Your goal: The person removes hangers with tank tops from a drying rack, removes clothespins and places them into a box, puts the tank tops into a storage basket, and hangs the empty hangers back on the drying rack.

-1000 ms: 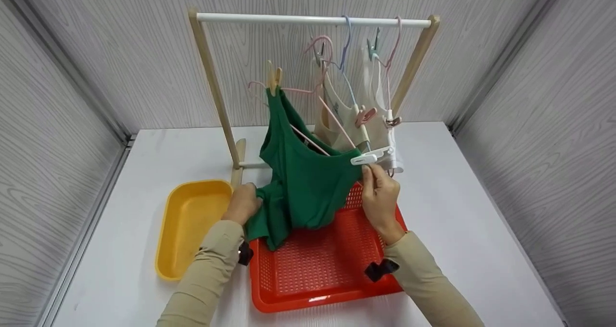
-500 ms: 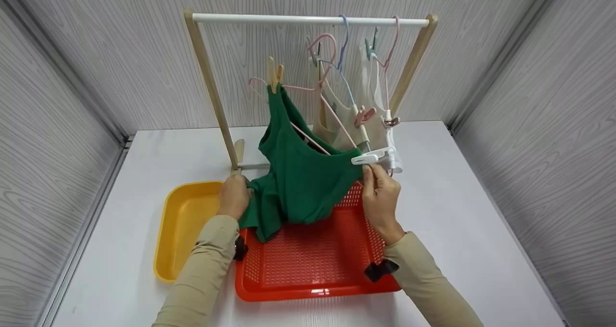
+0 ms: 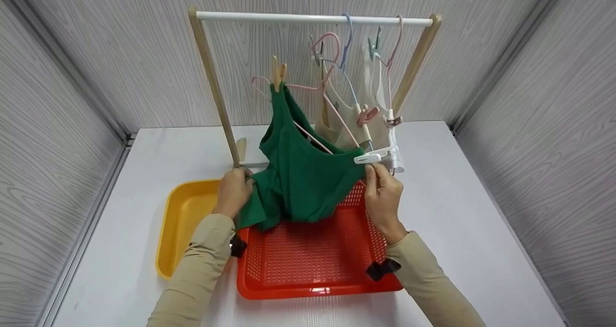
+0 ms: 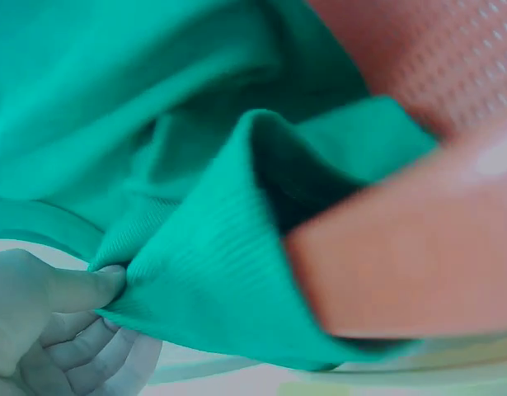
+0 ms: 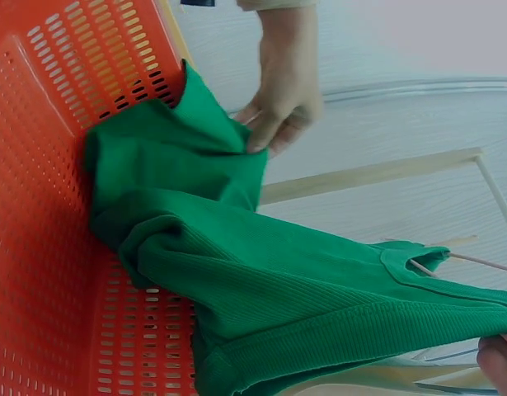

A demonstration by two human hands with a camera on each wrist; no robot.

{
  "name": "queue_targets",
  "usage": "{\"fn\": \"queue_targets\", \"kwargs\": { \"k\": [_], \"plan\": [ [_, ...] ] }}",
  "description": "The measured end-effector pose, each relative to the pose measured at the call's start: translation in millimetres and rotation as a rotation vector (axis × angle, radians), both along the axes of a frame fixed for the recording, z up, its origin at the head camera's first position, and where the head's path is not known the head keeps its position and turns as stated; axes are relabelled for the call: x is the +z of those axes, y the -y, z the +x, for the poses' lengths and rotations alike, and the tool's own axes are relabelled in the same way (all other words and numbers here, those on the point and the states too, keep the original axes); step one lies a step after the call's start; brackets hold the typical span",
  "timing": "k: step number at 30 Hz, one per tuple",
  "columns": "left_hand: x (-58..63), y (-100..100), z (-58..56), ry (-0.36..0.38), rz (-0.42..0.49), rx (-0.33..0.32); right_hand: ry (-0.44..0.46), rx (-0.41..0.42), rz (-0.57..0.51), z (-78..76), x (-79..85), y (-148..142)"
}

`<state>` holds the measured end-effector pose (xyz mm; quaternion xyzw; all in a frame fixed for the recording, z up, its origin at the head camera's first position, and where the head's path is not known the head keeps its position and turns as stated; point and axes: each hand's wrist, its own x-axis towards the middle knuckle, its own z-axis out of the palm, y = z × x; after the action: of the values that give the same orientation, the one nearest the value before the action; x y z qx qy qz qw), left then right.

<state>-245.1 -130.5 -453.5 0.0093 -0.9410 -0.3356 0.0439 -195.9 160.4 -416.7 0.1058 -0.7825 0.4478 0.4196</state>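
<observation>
A green tank top point(image 3: 313, 187) hangs on a pink hanger point(image 3: 342, 121) above the red basket. A wooden clothespin point(image 3: 277, 76) grips its left shoulder, and a white clothespin point(image 3: 367, 159) sits at its right shoulder. With thumb and fingers, my left hand point(image 3: 233, 192) pinches the lower hem, as the left wrist view shows close up. Just below the white clothespin, my right hand point(image 3: 384, 199) pinches the right shoulder end; the fabric partly hides what its fingertips hold. The hanger's hook stands apart from the rack bar point(image 3: 269, 17), in front of it.
Under the top lies the red basket point(image 3: 317, 291), with a yellow tray point(image 3: 163, 235) to its left. Light-coloured garments point(image 3: 380, 96) hang on a blue hanger point(image 3: 347, 43) and another pink hanger point(image 3: 396, 43) at the rack's right. A wooden post point(image 3: 214, 86) rises at the left.
My left hand has moved left and away from me, drawing the hem outward. The red basket has shifted left and slightly away from me. My right hand has barely moved.
</observation>
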Motion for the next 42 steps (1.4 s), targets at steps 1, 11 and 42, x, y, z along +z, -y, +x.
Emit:
{"fn": "queue_targets", "kwargs": {
  "k": [1,11,42],
  "plan": [
    [3.4,-2,0.7,-0.014,0.021,-0.005,-0.004,0.0,0.002,-0.1,0.1,0],
    [34.9,-21,14.5,-0.163,0.178,-0.046,-0.01,-0.006,0.014,0.2,0.2,-1],
    [68.5,-92,92.6,-0.087,0.436,-0.6,-0.068,0.037,0.101,-0.7,-5.9,-17]
  ]
}}
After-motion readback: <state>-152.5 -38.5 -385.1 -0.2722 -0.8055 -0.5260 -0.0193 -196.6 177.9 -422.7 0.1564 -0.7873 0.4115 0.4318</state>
